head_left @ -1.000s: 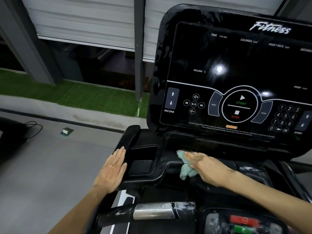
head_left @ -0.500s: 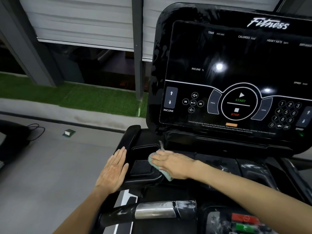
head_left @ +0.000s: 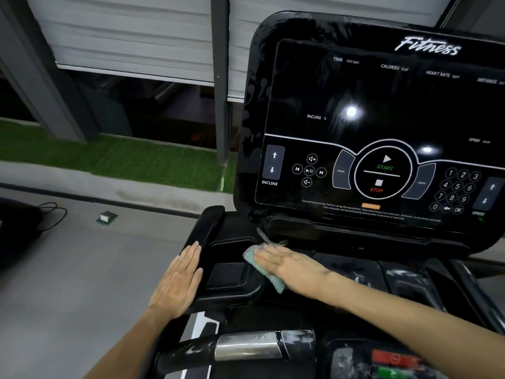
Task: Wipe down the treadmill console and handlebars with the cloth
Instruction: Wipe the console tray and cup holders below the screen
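The black treadmill console fills the upper right, its glossy frame speckled with wet streaks. Below it lies a black side tray with a recessed pocket. My right hand lies flat, pressing a pale green cloth onto the ledge just right of that pocket; the palm covers most of the cloth. My left hand rests flat with fingers together on the tray's outer left edge, holding nothing. A handlebar with a silver sensor band crosses the bottom.
Grey floor spreads to the left, with a small green and white block and a black cable on it. A strip of green turf runs along the wall. Red and green buttons sit at the bottom right.
My right hand has slid the cloth leftward along the ledge, from the middle toward the tray pocket. My left hand has stayed on the tray's edge.
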Available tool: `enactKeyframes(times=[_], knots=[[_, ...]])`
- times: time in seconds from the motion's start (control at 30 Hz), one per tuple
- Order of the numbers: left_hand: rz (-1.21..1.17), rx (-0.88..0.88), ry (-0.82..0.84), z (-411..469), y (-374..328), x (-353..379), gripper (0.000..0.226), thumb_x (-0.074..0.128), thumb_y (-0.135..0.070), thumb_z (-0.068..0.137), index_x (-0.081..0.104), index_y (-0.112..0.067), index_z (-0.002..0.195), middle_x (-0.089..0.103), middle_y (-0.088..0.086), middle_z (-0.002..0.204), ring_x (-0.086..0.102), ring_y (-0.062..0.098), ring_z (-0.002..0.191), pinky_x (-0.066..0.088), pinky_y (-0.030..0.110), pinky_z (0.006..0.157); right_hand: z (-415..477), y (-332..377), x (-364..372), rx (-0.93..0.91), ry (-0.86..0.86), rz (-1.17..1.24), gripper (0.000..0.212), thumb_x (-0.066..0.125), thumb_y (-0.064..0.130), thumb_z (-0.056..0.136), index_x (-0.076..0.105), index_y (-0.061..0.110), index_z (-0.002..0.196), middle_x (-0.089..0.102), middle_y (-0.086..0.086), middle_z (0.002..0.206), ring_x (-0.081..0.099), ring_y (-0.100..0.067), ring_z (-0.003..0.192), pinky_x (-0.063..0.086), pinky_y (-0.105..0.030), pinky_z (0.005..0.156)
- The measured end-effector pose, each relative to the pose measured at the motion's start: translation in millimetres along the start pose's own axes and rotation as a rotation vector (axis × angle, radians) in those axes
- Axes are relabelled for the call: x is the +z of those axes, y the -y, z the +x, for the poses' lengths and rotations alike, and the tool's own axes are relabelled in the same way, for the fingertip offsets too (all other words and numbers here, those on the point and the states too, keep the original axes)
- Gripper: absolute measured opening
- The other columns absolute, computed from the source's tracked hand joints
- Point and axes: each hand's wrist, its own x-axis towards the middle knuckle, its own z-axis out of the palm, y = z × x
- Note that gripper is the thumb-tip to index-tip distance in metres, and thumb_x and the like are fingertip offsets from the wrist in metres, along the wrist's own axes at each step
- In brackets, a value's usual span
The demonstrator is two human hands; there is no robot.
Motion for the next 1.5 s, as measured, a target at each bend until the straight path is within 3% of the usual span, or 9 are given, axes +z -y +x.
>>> enactKeyframes(times=[0.1,0.27,0.37,0.5,0.7,0.9,1.07,1.3,1.5], knots=[[-0.002,0.000,-0.006,0,0,0,0.071,0.001,-0.055,0.092,0.006,-0.021,0.154,-0.001,-0.010,0.162,-0.007,-0.001,0.147,-0.009,0.018,0.118,-19,-12,1,0.093,-0.011,-0.005,0.059,0.046,0.007,0.075,0.055,0.008,0.133,0.054,-0.007,0.139,0.055,-0.017,0.124,0.041,-0.026,0.103],[0.000,0.003,-0.007,0,0,0,0.070,0.001,-0.055,0.092,0.005,-0.021,0.154,0.000,-0.009,0.162,-0.007,-0.001,0.147,-0.008,0.019,0.119,-55,-31,-4,0.277,0.246,0.026,0.075,0.045,0.005,0.092,0.003,0.014,0.153,0.006,-0.003,0.162,0.016,-0.017,0.147,0.017,-0.029,0.118],[0.013,-0.001,-0.006,1,-3,-1,0.073,-0.001,-0.057,0.090,0.004,-0.020,0.153,-0.001,-0.009,0.162,-0.007,0.001,0.148,-0.006,0.022,0.120,-72,-35,-6,0.292,0.259,0.084,0.073,0.047,0.003,0.093,0.007,0.016,0.153,0.007,-0.002,0.162,0.016,-0.017,0.147,0.021,-0.032,0.118],[0.043,-0.013,-0.005,1,-6,0,0.074,-0.004,-0.057,0.089,0.000,-0.019,0.153,-0.004,-0.008,0.161,-0.009,0.002,0.148,-0.011,0.019,0.118,-69,-29,-11,0.235,0.170,0.124,0.074,0.044,-0.005,0.091,0.011,0.015,0.153,0.008,-0.001,0.161,0.012,-0.018,0.148,0.006,-0.025,0.117],[0.048,-0.014,0.004,0,-5,-1,0.075,-0.003,-0.058,0.089,0.001,-0.019,0.153,-0.004,-0.008,0.161,-0.009,0.002,0.148,-0.010,0.019,0.118,-12,-9,-9,0.109,0.108,0.206,0.059,0.043,0.020,0.101,0.017,0.013,0.153,0.012,-0.003,0.161,0.006,-0.019,0.148,0.004,-0.028,0.118],[0.042,-0.006,0.000,-1,-4,-1,0.075,0.001,-0.057,0.091,0.003,-0.016,0.154,-0.001,-0.008,0.162,-0.005,0.003,0.148,-0.005,0.023,0.120,17,9,-9,-0.067,0.160,0.149,0.065,0.043,-0.012,0.088,0.031,0.010,0.148,0.028,-0.003,0.156,0.017,-0.027,0.145,0.021,-0.040,0.118],[0.047,-0.002,0.004,0,-3,-1,0.072,0.001,-0.056,0.092,0.002,-0.019,0.154,-0.003,-0.008,0.162,-0.009,0.001,0.148,-0.011,0.018,0.117,20,25,-6,-0.198,0.217,0.219,0.057,0.045,-0.009,0.091,0.034,0.003,0.146,0.034,-0.012,0.153,0.024,-0.034,0.142,0.025,-0.046,0.115],[0.026,0.003,-0.002,0,-2,-1,0.072,0.002,-0.055,0.092,0.003,-0.019,0.154,-0.002,-0.009,0.162,-0.009,-0.001,0.147,-0.010,0.017,0.117,26,1,-5,-0.160,0.174,0.129,0.048,0.046,0.008,0.097,0.038,0.009,0.145,0.035,-0.006,0.153,0.023,-0.028,0.144,0.015,-0.035,0.116],[0.031,0.010,-0.026,0,-4,0,0.074,0.004,-0.054,0.092,0.010,-0.015,0.155,0.002,-0.007,0.162,-0.003,0.004,0.149,-0.005,0.023,0.120,27,-9,-8,-0.075,0.199,0.118,0.048,0.043,0.009,0.100,0.032,0.006,0.147,0.027,-0.008,0.156,0.018,-0.029,0.144,0.025,-0.042,0.114]])
